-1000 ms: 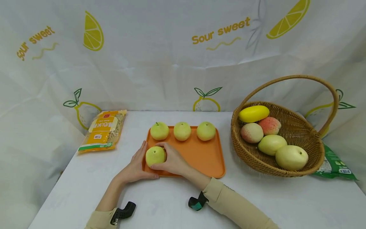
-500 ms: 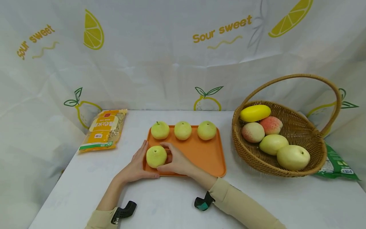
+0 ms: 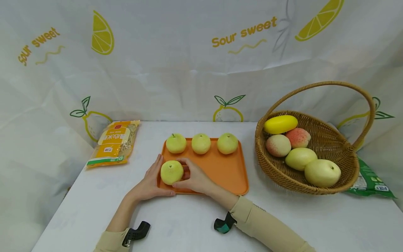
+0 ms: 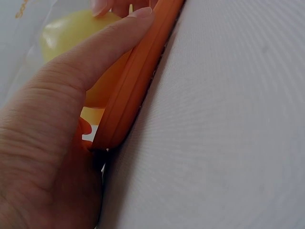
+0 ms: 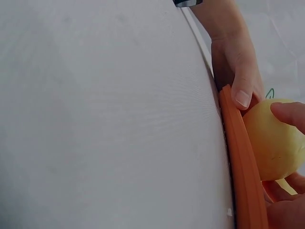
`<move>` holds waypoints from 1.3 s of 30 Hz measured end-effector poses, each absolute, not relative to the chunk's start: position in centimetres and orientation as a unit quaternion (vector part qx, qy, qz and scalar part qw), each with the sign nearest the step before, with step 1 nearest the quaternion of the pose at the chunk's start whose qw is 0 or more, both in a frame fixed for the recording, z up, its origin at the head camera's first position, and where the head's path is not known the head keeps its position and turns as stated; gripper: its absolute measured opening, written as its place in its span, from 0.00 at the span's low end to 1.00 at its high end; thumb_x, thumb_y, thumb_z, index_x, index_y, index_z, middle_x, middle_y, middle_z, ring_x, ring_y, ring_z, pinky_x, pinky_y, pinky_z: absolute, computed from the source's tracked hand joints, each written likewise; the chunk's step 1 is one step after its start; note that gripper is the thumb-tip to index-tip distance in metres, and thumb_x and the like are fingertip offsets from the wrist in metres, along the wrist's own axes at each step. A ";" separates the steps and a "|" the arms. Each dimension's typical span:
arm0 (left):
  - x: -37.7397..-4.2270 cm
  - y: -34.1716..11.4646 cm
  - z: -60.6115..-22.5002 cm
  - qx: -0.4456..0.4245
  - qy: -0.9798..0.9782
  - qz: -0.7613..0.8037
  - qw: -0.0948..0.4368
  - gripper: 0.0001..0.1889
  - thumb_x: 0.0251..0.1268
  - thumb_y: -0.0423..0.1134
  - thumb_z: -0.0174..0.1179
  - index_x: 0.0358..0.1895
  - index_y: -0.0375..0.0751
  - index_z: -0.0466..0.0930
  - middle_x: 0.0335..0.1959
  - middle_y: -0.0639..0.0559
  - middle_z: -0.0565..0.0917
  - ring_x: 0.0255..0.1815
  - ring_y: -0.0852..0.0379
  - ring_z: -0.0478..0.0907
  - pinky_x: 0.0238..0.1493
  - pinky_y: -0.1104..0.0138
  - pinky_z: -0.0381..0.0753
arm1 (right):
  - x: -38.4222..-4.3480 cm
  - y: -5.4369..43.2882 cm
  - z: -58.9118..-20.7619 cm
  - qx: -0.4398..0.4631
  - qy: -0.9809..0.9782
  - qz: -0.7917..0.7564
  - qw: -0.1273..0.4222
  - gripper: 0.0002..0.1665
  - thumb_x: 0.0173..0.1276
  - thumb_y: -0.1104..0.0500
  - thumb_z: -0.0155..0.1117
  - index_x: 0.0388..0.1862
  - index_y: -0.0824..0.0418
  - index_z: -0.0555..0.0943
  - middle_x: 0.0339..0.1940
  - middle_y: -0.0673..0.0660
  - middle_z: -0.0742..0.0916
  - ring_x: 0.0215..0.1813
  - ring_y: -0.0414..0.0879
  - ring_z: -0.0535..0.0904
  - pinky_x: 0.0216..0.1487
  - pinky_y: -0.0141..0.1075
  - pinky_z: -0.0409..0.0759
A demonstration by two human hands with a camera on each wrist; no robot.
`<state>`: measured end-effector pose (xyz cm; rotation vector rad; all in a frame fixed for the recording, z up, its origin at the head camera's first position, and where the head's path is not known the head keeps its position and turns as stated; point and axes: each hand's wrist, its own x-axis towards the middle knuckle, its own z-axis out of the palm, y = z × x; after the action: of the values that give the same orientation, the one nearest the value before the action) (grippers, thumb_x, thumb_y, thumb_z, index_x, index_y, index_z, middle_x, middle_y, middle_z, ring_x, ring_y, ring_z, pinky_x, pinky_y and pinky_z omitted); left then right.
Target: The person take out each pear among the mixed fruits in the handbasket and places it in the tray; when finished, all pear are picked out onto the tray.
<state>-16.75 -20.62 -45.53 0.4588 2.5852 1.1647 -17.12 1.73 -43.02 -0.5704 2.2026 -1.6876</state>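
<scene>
The round, pale yellow-green fruit is in the near left corner of the flat, orange, plastic-looking tray. The right hand curls its grip loosely around it; the left hand, fingers nearly straight, touches the tray's edge. This looks like the putting-down step. Next calls for letting go gently, so it won't roll.

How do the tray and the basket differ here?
The tray is orange and shallow; the basket is brown, woven and deeper, with an arched handle. The left hand touches the tray, not the basket. The tray's fruits look alike; the basket's fruits vary. Both hold fruit.
</scene>
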 end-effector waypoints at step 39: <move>-16.7 -20.6 -45.6 0.162 0.896 0.393 0.129 0.71 0.40 0.61 0.77 0.79 0.45 0.32 0.80 0.48 0.31 0.78 0.39 0.33 0.69 0.35 0.41 | -14.6 9.5 -41.8 -0.066 0.702 -0.688 0.172 0.14 0.68 0.65 0.63 0.51 0.68 0.79 0.50 0.64 0.84 0.52 0.53 0.79 0.48 0.37 0.76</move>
<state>-16.74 -20.58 -45.57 0.4710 2.6047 1.1417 -14.58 9.52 -41.76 -0.1882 1.9921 -1.9516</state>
